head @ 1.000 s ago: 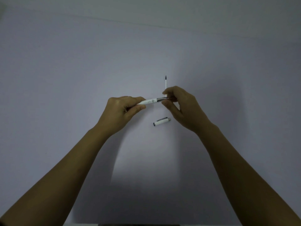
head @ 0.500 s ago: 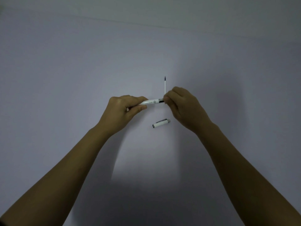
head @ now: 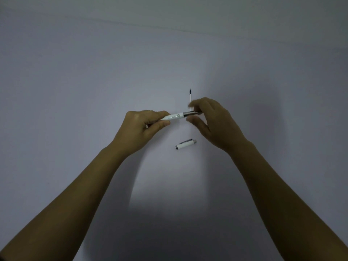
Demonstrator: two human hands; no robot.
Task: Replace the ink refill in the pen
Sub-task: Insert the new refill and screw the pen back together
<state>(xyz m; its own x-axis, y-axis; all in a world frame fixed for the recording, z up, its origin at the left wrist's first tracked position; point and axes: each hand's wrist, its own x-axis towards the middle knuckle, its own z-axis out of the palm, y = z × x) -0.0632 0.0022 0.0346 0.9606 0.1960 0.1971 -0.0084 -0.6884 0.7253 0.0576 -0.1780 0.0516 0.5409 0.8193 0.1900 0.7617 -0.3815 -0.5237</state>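
Note:
My left hand (head: pixel 140 127) grips the white pen barrel (head: pixel 174 116), which lies almost level above the table. The pen's grey metal front section (head: pixel 190 114) points right, and the fingertips of my right hand (head: pixel 212 121) pinch its tip while the thumb sits just below, apart from it. A thin white ink refill (head: pixel 190 97) with a dark tip lies on the table behind my right hand, its lower part hidden by the fingers. The white pen cap (head: pixel 186 144) with its metal clip lies on the table below the pen.
The pale table surface (head: pixel 75 91) stretches all round the hands, with its far edge (head: pixel 169 29) running across the top. Both forearms reach in from the bottom corners.
My right hand's fingers have loosened and slid right along the grey front section, showing more of it. The left hand, the cap and the refill have stayed in place.

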